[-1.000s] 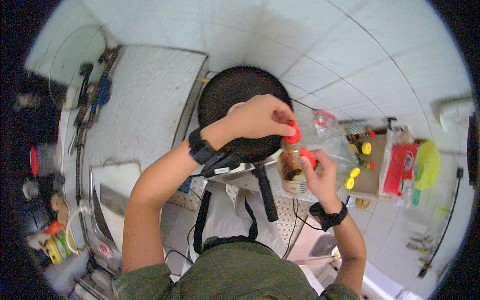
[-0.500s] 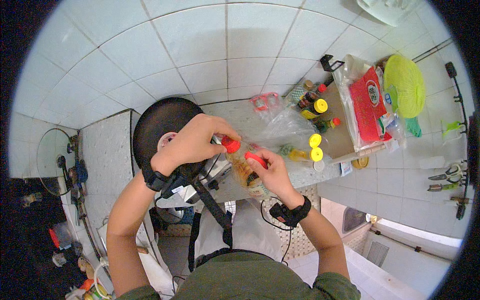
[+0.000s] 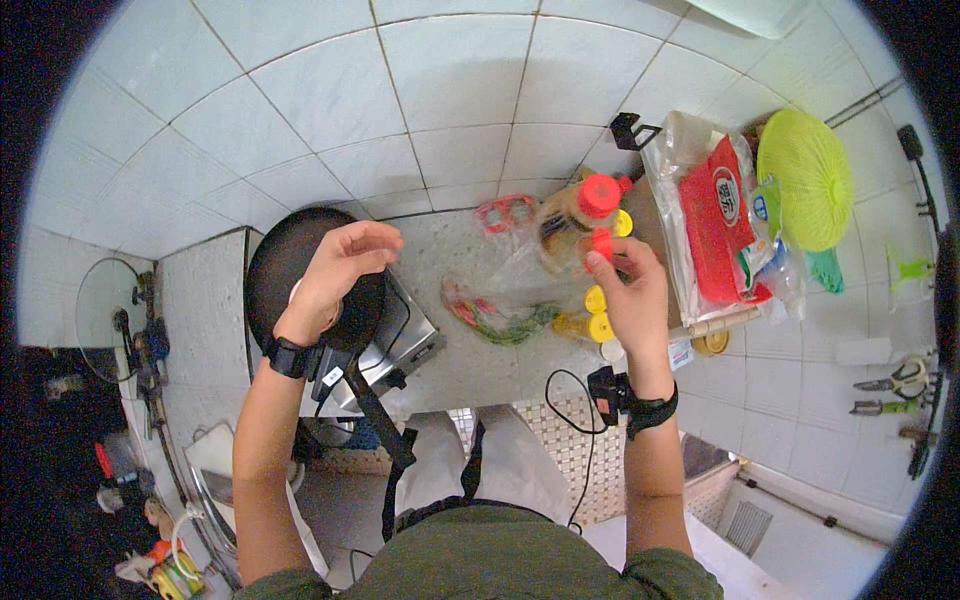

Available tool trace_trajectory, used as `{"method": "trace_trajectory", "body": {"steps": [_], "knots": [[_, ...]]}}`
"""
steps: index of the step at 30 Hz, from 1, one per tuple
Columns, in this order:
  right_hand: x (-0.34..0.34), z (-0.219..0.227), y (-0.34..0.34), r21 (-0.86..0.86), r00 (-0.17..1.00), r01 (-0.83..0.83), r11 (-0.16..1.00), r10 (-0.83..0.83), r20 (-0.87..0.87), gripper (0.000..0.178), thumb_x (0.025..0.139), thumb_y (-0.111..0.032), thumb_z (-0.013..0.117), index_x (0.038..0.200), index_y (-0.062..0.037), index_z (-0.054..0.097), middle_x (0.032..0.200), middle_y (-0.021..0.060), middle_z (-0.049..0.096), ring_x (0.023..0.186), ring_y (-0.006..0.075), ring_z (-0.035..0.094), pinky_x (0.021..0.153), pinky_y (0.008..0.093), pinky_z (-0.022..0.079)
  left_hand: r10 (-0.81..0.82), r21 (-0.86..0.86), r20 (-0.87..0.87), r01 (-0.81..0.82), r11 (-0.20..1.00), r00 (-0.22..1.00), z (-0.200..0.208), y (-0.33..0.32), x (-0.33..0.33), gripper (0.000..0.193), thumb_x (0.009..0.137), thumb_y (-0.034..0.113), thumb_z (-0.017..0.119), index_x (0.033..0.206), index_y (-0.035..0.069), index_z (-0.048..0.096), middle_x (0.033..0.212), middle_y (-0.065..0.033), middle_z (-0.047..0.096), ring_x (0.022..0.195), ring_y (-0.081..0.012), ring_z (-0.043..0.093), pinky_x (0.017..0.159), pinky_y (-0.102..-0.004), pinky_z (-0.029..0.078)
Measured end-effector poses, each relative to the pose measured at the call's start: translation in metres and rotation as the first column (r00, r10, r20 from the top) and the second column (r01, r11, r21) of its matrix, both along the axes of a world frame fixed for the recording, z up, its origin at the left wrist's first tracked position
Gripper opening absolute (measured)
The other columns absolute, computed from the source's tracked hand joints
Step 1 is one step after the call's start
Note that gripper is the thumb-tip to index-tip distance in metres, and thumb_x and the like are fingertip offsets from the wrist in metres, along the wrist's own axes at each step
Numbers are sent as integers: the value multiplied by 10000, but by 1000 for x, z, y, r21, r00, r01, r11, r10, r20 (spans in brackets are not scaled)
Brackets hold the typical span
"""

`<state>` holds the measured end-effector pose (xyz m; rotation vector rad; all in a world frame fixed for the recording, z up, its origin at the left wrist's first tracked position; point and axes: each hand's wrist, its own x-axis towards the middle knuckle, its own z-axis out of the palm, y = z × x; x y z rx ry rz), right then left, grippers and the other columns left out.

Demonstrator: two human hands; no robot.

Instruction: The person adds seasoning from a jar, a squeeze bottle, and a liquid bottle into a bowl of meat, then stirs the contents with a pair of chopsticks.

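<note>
Tiled wall [image 3: 455, 70] backs the grey counter [image 3: 420, 255]. Red-capped bottle [image 3: 566, 235]: shifted away from the pan [image 3: 280, 258], now just beyond the right hand [image 3: 637, 295], which grips its red handle [image 3: 600, 243]. Left hand [image 3: 342, 268]: released, apparently empty, loosely curled over the pan. Pan-side handling appears complete.

Left grip [image 3: 345, 262] loose; right [image 3: 636, 293] seemingly closed

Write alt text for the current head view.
A person's right hand holds a red-capped bottle by its red handle, near yellow-capped bottles. The left hand, with nothing visible in its open grasp, hovers over a black pan.
</note>
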<state>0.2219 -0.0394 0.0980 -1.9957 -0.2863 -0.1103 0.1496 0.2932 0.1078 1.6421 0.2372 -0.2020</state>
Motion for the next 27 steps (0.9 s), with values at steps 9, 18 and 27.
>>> {"method": "trace_trajectory", "body": {"steps": [9,18,27], "knots": [[32,-49,15,-87,957,192,977,-207,-204,218,767,-160,684,884,15,627,695,91,632,586,157,593,576,276,462,315,-62,-208,-334,940,926,-20,16,-50,221,793,23,576,1012,48,596,959,-60,628,723,-101,590,628,-185,466],[39,-179,35,-192,925,252,949,-294,-241,261,769,-223,667,921,-13,640,826,136,653,735,267,612,695,357,470,495,-64,-203,-516,854,845,-48,55,-109,241,808,35,545,1047,14,571,973,-75,626,829,-156,627,755,-268,510],[39,-254,-2,195,866,377,905,-269,-422,275,790,-74,563,1041,22,506,877,122,605,727,215,580,636,326,480,712,-85,-359,-781,618,603,-110,111,-150,623,785,93,558,1311,-88,278,1146,-176,511,1082,-223,495,937,-333,390]]}}
